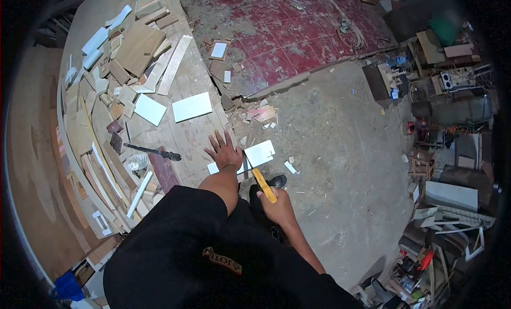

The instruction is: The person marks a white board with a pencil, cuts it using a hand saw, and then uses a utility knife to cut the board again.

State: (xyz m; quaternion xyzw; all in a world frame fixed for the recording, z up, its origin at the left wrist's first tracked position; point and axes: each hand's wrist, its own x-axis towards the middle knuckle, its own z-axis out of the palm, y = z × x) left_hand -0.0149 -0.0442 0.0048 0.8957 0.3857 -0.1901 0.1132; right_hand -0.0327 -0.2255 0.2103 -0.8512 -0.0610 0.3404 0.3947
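Observation:
My left hand (227, 151) lies flat with its fingers spread at the right edge of the wooden table (186, 136). Close beside it, a white board (260, 153) with a notch in it juts out past the table edge. The yellow handle of a saw (263, 184) is gripped in my right hand (277, 206), and its thin dark blade reaches up to the white board near my left hand. A smaller white piece (213, 168) shows by my left wrist.
Two white panels (192, 107) (150, 110) lie further up the table, near a pile of wood offcuts (139, 48). A black clamp (153, 151) rests to the left. Scraps lie on the concrete floor (330, 149); clutter lines the far right.

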